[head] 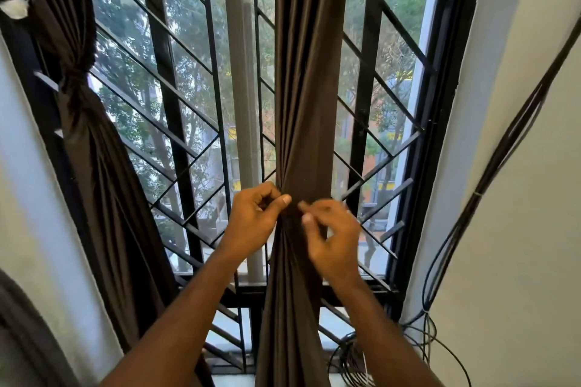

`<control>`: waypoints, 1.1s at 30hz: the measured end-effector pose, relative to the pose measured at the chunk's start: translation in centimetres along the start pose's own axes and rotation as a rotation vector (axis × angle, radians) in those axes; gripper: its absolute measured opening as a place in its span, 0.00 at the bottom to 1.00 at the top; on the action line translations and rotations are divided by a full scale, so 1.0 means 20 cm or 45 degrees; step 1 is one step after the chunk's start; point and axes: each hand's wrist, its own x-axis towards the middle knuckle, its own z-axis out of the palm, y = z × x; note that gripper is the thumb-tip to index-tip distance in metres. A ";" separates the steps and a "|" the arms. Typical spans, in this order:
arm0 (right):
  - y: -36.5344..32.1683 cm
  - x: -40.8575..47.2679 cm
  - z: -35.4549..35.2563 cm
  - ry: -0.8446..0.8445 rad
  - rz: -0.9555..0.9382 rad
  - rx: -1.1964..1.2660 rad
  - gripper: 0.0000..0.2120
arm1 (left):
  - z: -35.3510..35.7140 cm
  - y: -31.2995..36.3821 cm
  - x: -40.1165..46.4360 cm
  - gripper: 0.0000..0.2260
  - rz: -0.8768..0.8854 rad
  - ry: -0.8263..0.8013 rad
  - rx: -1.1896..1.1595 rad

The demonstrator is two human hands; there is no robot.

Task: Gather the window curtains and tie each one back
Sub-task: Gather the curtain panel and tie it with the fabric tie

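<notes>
Hanging before the middle of the window grille [176, 122], the centre curtain [306, 88] is bunched at its waist, where it is pinched by the curled fingers of the left hand [254, 217] and the right hand [333, 239]. A second curtain [91, 141], already knotted, is seen at left; cables [490, 173] run down the right wall.

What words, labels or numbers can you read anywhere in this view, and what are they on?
None can be read.
The curtains, window bars and cables bear no print.
Yellow patches on the buildings outside may be signs, but are too blurred to tell.
</notes>
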 end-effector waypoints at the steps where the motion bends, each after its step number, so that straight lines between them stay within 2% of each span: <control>1: 0.01 0.02 -0.02 0.124 0.090 0.011 0.12 | 0.00 0.00 -0.01 0.12 0.010 -0.004 0.007; 3: 0.05 0.06 -0.04 0.238 0.356 0.055 0.14 | -0.01 0.00 -0.02 0.12 0.030 -0.005 0.010; 6: 0.10 0.11 -0.03 0.077 0.668 0.221 0.20 | -0.01 0.00 -0.04 0.15 0.028 -0.003 0.022; 9: 0.11 0.10 -0.05 0.155 0.712 0.132 0.09 | -0.01 0.00 -0.03 0.15 0.036 0.043 0.085; 11: 0.08 0.07 -0.06 0.303 0.643 0.056 0.06 | 0.01 0.00 -0.03 0.13 0.067 0.114 0.171; 12: 0.06 0.05 -0.05 0.340 0.529 -0.012 0.06 | 0.02 0.00 -0.02 0.13 0.089 0.153 0.225; 16: -0.03 -0.04 0.02 0.265 0.088 -0.291 0.01 | 0.05 0.00 -0.03 0.14 0.147 0.276 0.402; 19: -0.04 -0.09 0.04 0.267 -0.013 -0.389 0.08 | 0.05 0.00 -0.03 0.14 0.164 0.297 0.495; 22: -0.06 -0.14 0.09 0.167 -0.112 -0.444 0.12 | 0.07 0.01 -0.03 0.14 0.149 0.301 0.524; 25: -0.06 -0.15 0.14 0.055 -0.186 -0.518 0.14 | 0.08 0.02 -0.03 0.12 0.135 0.242 0.435; 30: -0.04 -0.12 0.16 0.023 -0.168 -0.449 0.13 | 0.06 0.02 0.00 0.13 -0.037 0.080 -0.032; 33: -0.05 -0.13 0.16 0.011 -0.164 -0.373 0.11 | 0.05 0.02 -0.01 0.14 -0.071 -0.010 -0.183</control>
